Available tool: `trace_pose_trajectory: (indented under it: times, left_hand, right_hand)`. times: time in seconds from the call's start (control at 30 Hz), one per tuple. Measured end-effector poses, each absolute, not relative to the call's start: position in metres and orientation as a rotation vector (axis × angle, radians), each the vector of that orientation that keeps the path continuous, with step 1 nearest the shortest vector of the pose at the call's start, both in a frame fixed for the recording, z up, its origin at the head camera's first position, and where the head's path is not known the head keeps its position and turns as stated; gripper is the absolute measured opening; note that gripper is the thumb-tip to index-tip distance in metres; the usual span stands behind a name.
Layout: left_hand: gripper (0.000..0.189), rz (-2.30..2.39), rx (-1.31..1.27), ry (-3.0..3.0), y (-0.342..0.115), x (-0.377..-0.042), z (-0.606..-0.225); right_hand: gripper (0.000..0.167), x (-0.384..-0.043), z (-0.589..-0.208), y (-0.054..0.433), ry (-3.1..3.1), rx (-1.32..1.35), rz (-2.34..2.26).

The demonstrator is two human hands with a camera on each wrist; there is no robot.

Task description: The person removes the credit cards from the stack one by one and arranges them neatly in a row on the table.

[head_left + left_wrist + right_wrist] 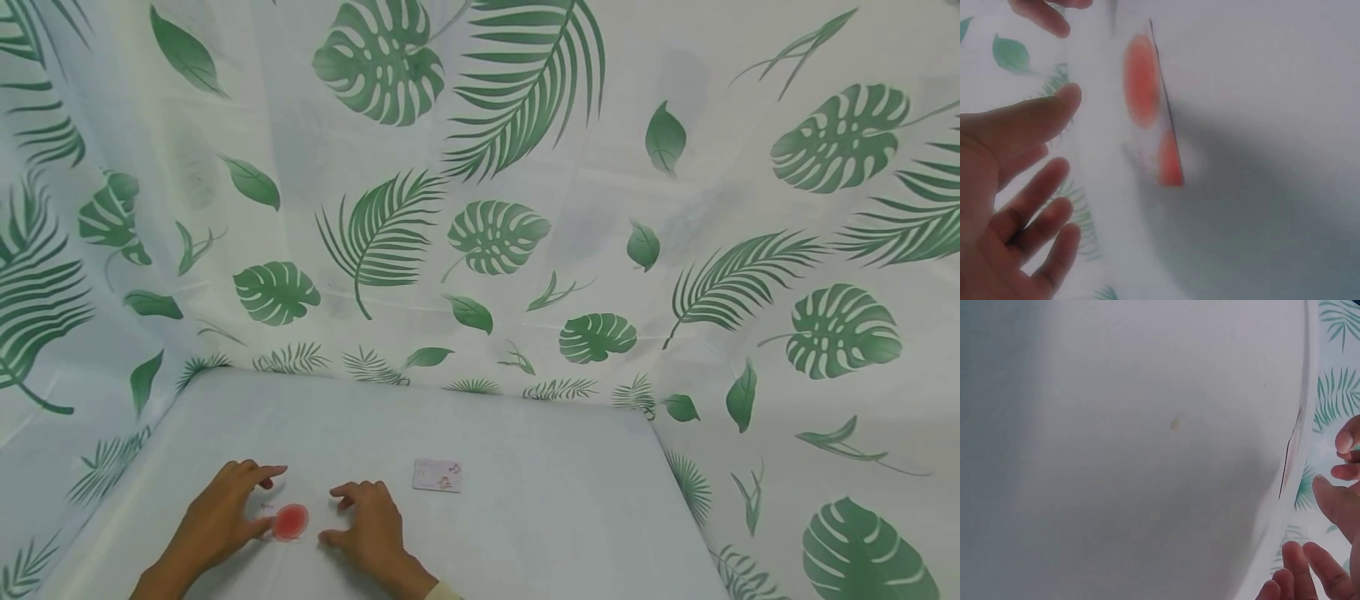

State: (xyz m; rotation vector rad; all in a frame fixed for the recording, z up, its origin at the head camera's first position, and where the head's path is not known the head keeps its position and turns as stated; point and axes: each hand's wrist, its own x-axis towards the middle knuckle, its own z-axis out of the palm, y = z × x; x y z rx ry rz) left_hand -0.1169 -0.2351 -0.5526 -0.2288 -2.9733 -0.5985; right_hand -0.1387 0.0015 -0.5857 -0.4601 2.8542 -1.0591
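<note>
A thin flat card (pixel 290 522) with a round red patch lies on the white table between the two hands. In the left wrist view the card (pixel 1141 81) appears at a slant, with a second red patch at its lower end. My left hand (pixel 221 515) is at the card's left, fingers spread and slightly bent; whether the thumb touches the card I cannot tell. To its right, my right hand (pixel 371 527) hovers with loosely bent fingers and nothing in them. A second card (pixel 437 476), pale pink with small red flower prints, lies beyond the right hand.
The white tabletop (pixel 555 508) reaches back to a white curtain (pixel 570 217) with green leaf prints. The curtain also rises along the left and right sides. A small yellowish speck (pixel 1175 424) marks the surface in the right wrist view.
</note>
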Motion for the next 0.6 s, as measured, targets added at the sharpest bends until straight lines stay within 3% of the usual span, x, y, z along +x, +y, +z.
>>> trace_pose_trajectory:
  times: [0.6]
  left_hand:
    - [0.067, -0.655, -0.303, -2.877, -0.205, -0.13, -0.546]
  right_hand:
    - [0.05, -0.143, -0.584, 0.034, 2.929, -0.46, -1.137]
